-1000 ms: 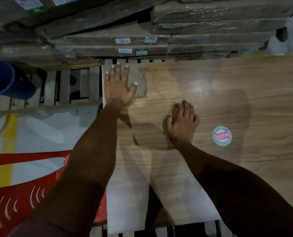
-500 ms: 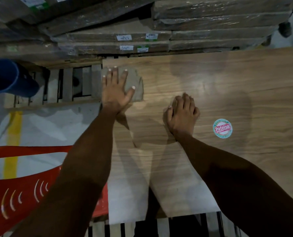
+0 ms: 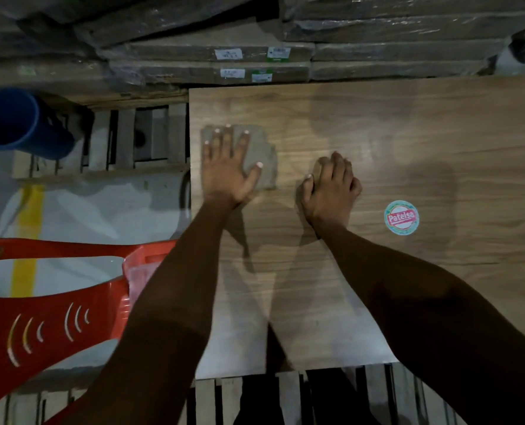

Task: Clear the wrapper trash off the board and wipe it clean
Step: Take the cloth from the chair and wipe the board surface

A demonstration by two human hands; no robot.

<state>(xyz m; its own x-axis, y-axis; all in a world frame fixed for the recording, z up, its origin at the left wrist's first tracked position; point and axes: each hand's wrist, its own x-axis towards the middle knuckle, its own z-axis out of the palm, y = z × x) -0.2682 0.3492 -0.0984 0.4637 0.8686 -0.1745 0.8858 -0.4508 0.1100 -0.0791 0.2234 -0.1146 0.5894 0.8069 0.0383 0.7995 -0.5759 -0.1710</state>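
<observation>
The left hand [image 3: 227, 170] lies flat with its fingers spread on a grey cloth [image 3: 259, 157], pressing it down onto the board [image 3: 408, 142] near the board's left edge and not far from its far corner. The fingers are straight, not curled round the cloth, and the cloth shows past the fingertips and out to the thumb side. The right hand [image 3: 331, 185] rests on the board just beside the cloth, apart from it, with its fingers curled under; whether anything is tucked inside that fist cannot be told from this view.

The board is a wide wood-grain sheet lying on slatted wood, and no wrapper trash shows on the part of it in view. A round sticker [image 3: 401, 217] sits on the surface to the right of the right hand. So the step in hand looks like the wiping, with the clearing seemingly done or nearly so.

The next move likely calls for steady flat pressure on the cloth and long passes across the grain toward the untouched right side, while the right hand braces or gets out of the way. The sticker may catch the cloth's edge.

Off the board to the left stand a red plastic chair [image 3: 49, 317] and a blue tube [image 3: 16, 124]; wrapped stacks of boards [image 3: 255, 62] lie beyond the far edge.
</observation>
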